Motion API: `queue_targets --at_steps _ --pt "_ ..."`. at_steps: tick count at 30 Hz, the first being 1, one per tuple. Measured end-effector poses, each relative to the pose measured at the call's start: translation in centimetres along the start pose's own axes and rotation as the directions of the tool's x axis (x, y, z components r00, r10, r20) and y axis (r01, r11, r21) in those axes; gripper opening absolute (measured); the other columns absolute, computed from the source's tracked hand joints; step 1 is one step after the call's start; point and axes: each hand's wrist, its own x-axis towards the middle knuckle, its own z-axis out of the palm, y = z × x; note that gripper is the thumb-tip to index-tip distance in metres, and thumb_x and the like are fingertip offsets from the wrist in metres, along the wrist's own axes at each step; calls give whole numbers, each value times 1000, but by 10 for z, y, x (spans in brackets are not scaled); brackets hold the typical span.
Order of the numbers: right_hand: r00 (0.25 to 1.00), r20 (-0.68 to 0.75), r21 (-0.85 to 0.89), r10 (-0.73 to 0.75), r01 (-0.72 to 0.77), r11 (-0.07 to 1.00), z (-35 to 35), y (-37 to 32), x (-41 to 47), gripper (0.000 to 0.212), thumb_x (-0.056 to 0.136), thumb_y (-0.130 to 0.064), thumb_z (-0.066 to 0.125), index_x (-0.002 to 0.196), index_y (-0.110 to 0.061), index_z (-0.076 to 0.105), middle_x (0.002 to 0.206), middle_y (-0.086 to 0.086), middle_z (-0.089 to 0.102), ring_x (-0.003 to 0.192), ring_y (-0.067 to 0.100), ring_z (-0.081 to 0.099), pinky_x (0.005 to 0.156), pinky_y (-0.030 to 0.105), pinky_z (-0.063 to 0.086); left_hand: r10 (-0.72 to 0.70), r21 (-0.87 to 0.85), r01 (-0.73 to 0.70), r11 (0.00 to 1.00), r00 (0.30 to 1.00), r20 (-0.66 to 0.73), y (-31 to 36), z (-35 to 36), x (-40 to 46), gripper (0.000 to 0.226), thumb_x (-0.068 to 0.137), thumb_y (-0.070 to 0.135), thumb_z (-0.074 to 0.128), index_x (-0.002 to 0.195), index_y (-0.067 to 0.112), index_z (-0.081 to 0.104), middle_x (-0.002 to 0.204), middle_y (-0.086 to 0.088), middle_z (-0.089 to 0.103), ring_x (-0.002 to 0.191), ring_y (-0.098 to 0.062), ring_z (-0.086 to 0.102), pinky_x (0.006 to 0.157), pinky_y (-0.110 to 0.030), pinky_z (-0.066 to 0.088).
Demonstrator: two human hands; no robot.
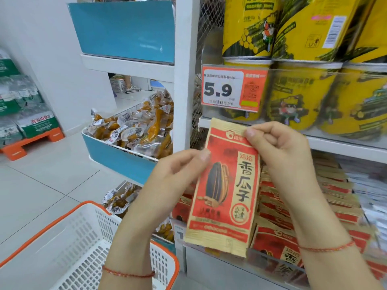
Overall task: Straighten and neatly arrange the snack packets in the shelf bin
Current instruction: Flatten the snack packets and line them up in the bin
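Two bare forearms rise from the bottom of the frame, each wrist circled by a thin red string. The left hand (180, 166) sits at centre, fingers curled, thumb and forefinger pinching the left edge of a red and tan sunflower seed packet (226, 189). The right hand (278, 147), a little higher and to the right, pinches the packet's top right corner with curled fingers.

The packet is held upright in front of the shelf, its long axis running top to bottom and leaning slightly, printed face toward the viewer, top seam uppermost.

Behind and below it, at lower right, matching packets (293, 208) lie stacked in the shelf bin (261, 258); they are blurred and partly hidden by the right forearm. The bin's right end runs off the frame. A white basket with an orange rim (69, 248) sits at lower left.
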Motion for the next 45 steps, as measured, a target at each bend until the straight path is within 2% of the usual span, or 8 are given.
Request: queue_targets --at_steps 3,10,17,24,28,34,39,45 --pt "998 -39 14 45 -44 999 1 5 -1 8 90 -18 63 83 -15 64 58 -7 68 51 2 61 49 14 44 -74 11 74 997 997 -5 -9 4 4 23 86 32 60 100 14 67 84 -6 77 72 -21 74 60 -24 56" --pt "966 -1 271 258 -248 930 -3 1 -6 31 99 -31 44 88 -16 69 71 0 70 54 7 60 44 17 41 -101 -147 83 986 987 -127 -16 16 10 25 90 30 57 104 12 68 89 -6 77 74 -18 73 59 -25 56" --pt "987 49 200 151 -158 967 5 -2 -15 11 88 -19 63 80 -16 70 71 -1 72 59 7 63 51 21 46 -158 -328 101 939 976 -152 -21 25 14 30 94 32 49 98 15 74 93 -6 75 78 -15 71 66 -25 58" --pt "992 70 315 109 -126 941 14 -10 -21 18 81 -20 66 64 -18 66 61 1 68 52 10 61 48 20 47 -191 -422 133 897 977 -98 -14 30 12 43 103 19 40 76 15 74 60 2 64 46 -9 59 44 -17 45" --pt "983 125 284 138 -169 944 15 -13 -23 16 80 -26 65 72 -12 67 61 -1 67 51 8 60 49 19 49 -191 -422 131 897 976 -102 -14 30 12 56 102 18 39 56 20 71 56 2 60 45 -9 56 42 -18 43" --pt "949 244 209 198 -251 945 14 -15 -26 26 75 -28 68 88 -6 64 62 -3 64 53 6 58 47 21 47 -142 -430 57 901 975 -169 -17 25 14 34 104 24 41 95 10 71 67 -2 69 56 -10 64 50 -20 50" --pt "926 284 274 248 -326 905 18 -13 -25 9 87 -11 62 93 -5 60 67 5 63 53 10 57 51 24 48 -113 -377 40 925 978 -175 -20 26 14 33 104 24 38 99 11 68 67 1 69 58 -9 65 53 -20 51" --pt "928 257 301 269 -342 890 22 -10 -25 12 89 -11 59 96 -1 59 66 4 63 52 7 59 52 21 50 -118 -358 43 933 975 -189 -22 24 13 33 83 41 54 100 22 76 98 -8 72 86 -17 68 79 -31 55"
